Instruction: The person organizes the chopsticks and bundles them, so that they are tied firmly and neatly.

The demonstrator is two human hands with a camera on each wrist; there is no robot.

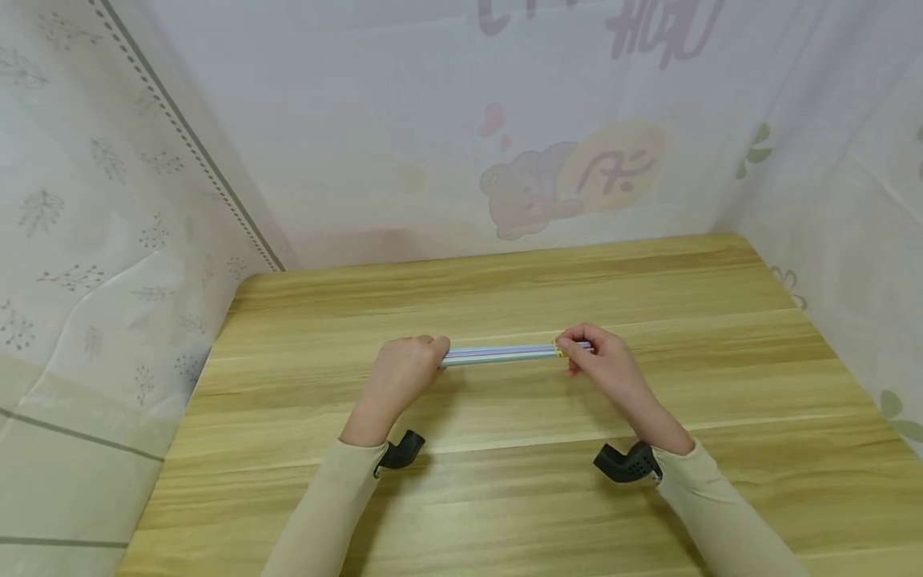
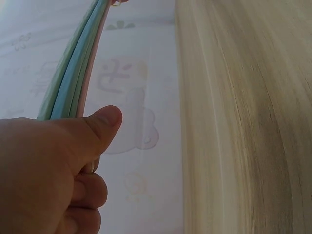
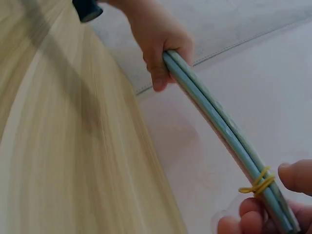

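A bundle of slim pastel sticks (image 1: 501, 353), in green, blue, lilac and pink, stretches level between both hands above the table. My left hand (image 1: 409, 365) grips one end, fingers curled round it; in the left wrist view the thumb (image 2: 105, 119) lies along the sticks (image 2: 73, 83). A yellow rubber band (image 3: 261, 184) is wound round the bundle near its other end. There my right hand (image 1: 598, 357) holds the sticks, with fingers (image 3: 251, 214) beneath them and thumb beside the band. The stick ends inside the left fist are hidden.
Below the hands spreads a wood-grain table (image 1: 497, 497). Printed pale curtains (image 1: 375, 160) hang behind it and on both sides. A black camera mount (image 1: 404, 450) sits on the left wrist, and another black mount (image 1: 626, 463) on the right.
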